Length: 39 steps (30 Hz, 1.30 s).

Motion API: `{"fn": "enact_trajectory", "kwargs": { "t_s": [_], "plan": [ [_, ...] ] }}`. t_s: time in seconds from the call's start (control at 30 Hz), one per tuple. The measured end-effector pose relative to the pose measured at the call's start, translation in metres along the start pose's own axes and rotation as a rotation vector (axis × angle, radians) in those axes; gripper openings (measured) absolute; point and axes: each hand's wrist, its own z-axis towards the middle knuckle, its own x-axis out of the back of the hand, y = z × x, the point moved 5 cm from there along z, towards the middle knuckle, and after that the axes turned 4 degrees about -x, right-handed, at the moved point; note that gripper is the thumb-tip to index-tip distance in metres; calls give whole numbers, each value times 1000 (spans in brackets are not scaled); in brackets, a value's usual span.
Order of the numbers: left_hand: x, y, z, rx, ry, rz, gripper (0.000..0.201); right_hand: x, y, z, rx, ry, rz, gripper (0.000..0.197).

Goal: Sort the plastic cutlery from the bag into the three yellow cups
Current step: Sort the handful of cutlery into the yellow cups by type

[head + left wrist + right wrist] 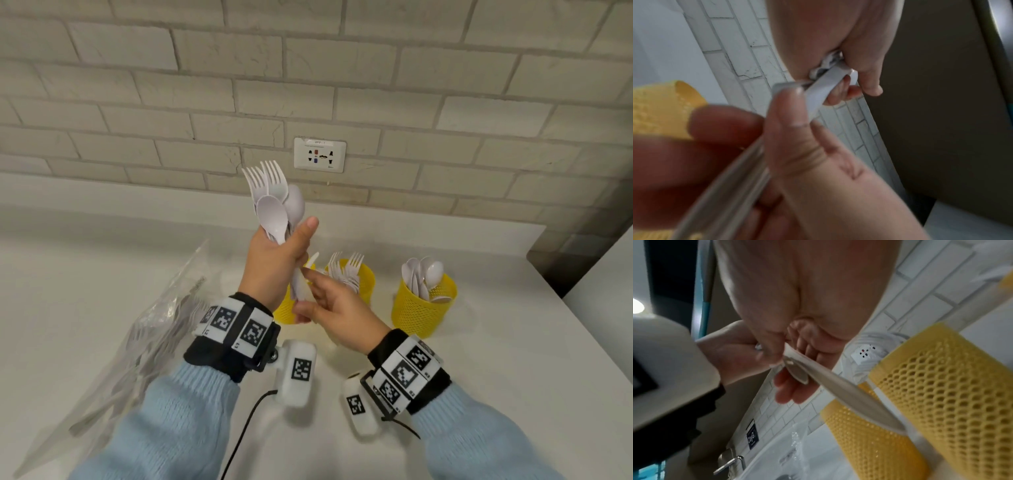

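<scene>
Head view, left hand (274, 260) gripping cutlery (274, 202)

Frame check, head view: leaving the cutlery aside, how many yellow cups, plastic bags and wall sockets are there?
Yellow cups: 3 (left cup, middle cup, right cup)
Plastic bag: 1
Wall socket: 1
Total: 5

White bench (479, 394) runs to a pale brick wall at the far side. Directly on it: clear plastic bag (137, 342) of cutlery, near left; three yellow mesh cups mid-right, in a row. Left cup (284, 310) partly hidden; middle cup (364, 281) holds forks; right cup (424, 308) holds spoons.
</scene>
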Motion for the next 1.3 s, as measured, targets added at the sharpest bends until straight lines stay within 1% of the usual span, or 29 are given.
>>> {"fn": "enact_trajectory", "kwargs": {
  "t_s": [0.07,0.1,0.13,0.17,0.23,0.3,0.33,0.43,0.5,0.57,0.63,0.7,0.77,0.87,0.93,1.0,1.07,1.13,1.2,1.3],
  "plan": [
    [0,-3,-2,20,-2,7,19,-2,1,0,23,-13,-60,26],
    [2,-4,-3,38,14,-13,12,-2,1,0,36,-20,-102,21],
    [4,-4,-3,56,34,-43,6,-3,0,0,41,-26,-130,20],
    [8,-4,-2,65,53,-64,5,-3,1,1,42,-27,-145,22],
    [16,-2,3,52,66,-68,7,-2,3,3,46,-19,-162,34],
    [25,2,10,35,76,-64,7,-1,7,5,43,8,-188,39],
    [29,3,14,40,85,-72,7,0,9,5,40,22,-193,36],
    [41,13,21,35,119,-93,8,2,10,9,31,63,-186,17],
    [50,20,24,18,146,-79,9,5,6,12,40,94,-224,10],
    [61,26,26,-11,173,-59,10,9,2,17,37,122,-284,13],
    [70,31,28,-40,197,-11,11,11,-4,24,36,171,-287,14],
    [76,34,28,-53,204,27,13,14,-15,31,66,261,-192,19],
    [79,32,24,-32,206,64,16,18,-30,39,141,353,-16,18],
    [80,21,15,42,177,170,21,19,-58,50,300,405,237,16],
    [80,12,9,98,152,201,25,15,-67,59,358,446,274,17],
    [78,3,4,150,122,194,29,7,-61,67,333,512,206,18],
    [78,-4,-1,194,97,180,31,-2,-42,77,244,560,79,15],
    [81,-8,-6,217,83,180,30,-12,-19,83,135,537,-65,12],
    [85,-11,-10,221,82,196,29,-22,-1,84,50,502,-202,17],
    [91,-13,-14,226,96,204,30,-32,6,88,4,456,-284,15]
  ]
}}
